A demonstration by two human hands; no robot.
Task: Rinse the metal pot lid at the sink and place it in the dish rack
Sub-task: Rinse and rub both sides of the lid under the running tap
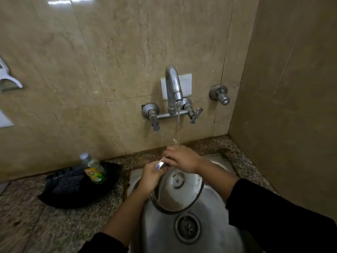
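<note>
The metal pot lid [177,193] is held tilted over the steel sink [215,212], its underside with a small centre knob fitting facing me. My left hand [148,179] grips the lid's left rim. My right hand [181,159] rests over the lid's upper edge, fingers curled on it. Water runs from the wall tap [173,86] in a thin stream onto my right hand and the lid's top. No dish rack is in view.
A black tray [60,198] on the speckled stone counter at left holds a scrub pad [67,184] and a dish soap bottle [94,169]. The sink drain [187,228] lies below the lid. A side wall closes the right. A separate valve [219,94] sticks out right of the tap.
</note>
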